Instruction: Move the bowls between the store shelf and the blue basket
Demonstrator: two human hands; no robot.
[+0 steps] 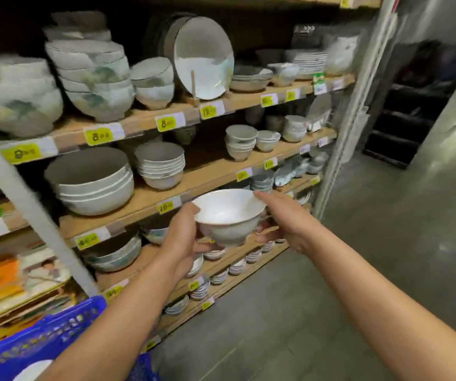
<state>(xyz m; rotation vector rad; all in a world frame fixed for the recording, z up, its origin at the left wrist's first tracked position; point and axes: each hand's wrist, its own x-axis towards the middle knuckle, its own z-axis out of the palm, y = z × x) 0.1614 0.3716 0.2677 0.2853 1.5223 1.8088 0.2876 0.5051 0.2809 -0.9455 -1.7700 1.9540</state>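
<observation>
Step in hand: transfer, mid-carry. white bowl (229,213) is off every surface, upright, mouth up, held between both hands in front of the store shelf (207,174). left hand (183,235) grips it from the bowl's left: thumb up on the rim, fingers curled under near the foot. right hand (284,221) is on the opposite side, one fingertip on the far right of the rim, the other fingers curled low by the base. It looks like a second grip, though blur makes the lower contact soft. So both hands are closed on the bowl, neither free. Direction isn't readable from this alone: the bowl sits level with the shelf edge just beyond the knuckles, and the blue basket (56,334) is well below and behind the left hand, by the left forearm. The basket has one pale bowl-like rim (33,371) showing at its bottom edge, mostly cut off. My guess is shelf-to-basket, low confidence. If so, the next move calls for drawing the bowl back and down towards the left elbow, keeping it level, and setting it beside or nested in the one already there without a hard knock, since it looks like ceramic. If it is the other way, it needs a push forward onto the board past the fingertips, into the gap right of the stacked bowls (161,166). Watch the small dish stacks (216,253) directly under both hands: any drop lands on those.
</observation>
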